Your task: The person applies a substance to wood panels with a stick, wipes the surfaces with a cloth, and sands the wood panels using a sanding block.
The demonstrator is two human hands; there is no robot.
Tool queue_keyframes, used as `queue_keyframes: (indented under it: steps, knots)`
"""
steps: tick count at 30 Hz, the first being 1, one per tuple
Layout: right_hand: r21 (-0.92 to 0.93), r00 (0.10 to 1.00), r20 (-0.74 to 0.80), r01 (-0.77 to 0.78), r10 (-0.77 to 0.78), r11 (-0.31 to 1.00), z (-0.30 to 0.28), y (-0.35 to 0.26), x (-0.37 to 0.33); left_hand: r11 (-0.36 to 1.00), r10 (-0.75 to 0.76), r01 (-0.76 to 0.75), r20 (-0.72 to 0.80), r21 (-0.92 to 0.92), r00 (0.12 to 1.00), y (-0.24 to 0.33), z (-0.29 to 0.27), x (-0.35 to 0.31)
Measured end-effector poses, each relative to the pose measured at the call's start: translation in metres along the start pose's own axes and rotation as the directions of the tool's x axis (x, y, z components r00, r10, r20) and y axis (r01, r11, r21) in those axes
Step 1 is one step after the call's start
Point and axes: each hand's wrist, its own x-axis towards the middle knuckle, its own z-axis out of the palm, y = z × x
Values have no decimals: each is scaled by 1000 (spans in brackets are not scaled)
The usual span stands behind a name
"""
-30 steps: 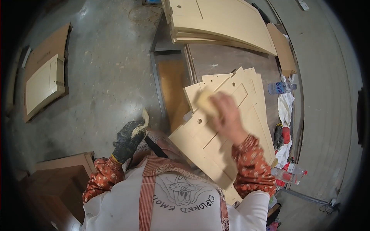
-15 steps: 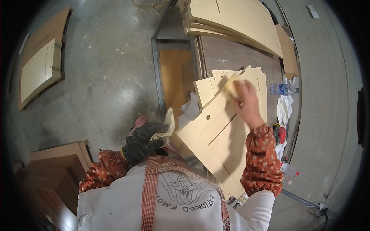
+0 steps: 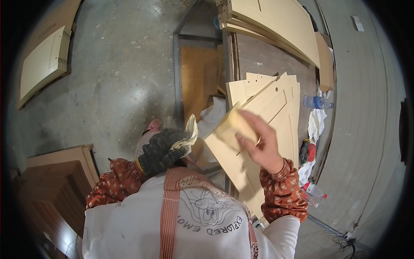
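My bare right hand (image 3: 264,144) grips a pale yellow sponge-like block (image 3: 235,129), thumb on the near side and fingers over the far side. The block is held over the near left edge of a cream panel (image 3: 267,110) with grooves and a round hole. Whether it touches the panel I cannot tell. More panels (image 3: 238,91) lie fanned out beneath that one. Left of the panels, my left hand (image 3: 159,151), in a dark work glove, is closed on a crumpled cream cloth (image 3: 189,134) whose end sticks up.
Stacked curved panels (image 3: 276,26) lie at the table's far end. Along its right side are a water bottle (image 3: 318,102), white cloth (image 3: 318,121) and a dark and red glove (image 3: 308,152). A metal frame (image 3: 176,77) stands left; another panel stack (image 3: 43,64) rests on the floor.
My right hand has drawn the block back toward me and to the left, from the panel's far end to its near left edge. The left hand still holds the cloth.
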Motion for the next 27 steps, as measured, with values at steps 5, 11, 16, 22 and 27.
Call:
queue_keyframes:
  steps: [5,11,16,22,27]
  knots:
    - [-172,998,4,67,-68,983,30,-13,3,985,-147,142,-54,-96,988,10,2,-10]
    - [-294,905,41,415,-423,861,64,-40,-20,964,-226,185,-220,-191,949,-6,15,-42]
    - [-441,909,-20,366,-417,819,110,-22,-51,988,-149,151,-297,-17,943,-5,30,-71]
    - [-482,827,-248,347,-505,804,124,-5,-104,964,-197,233,-242,131,950,-4,59,-106]
    - [-633,822,-313,192,-475,750,132,35,-190,978,-151,176,-206,109,967,-25,87,-138]
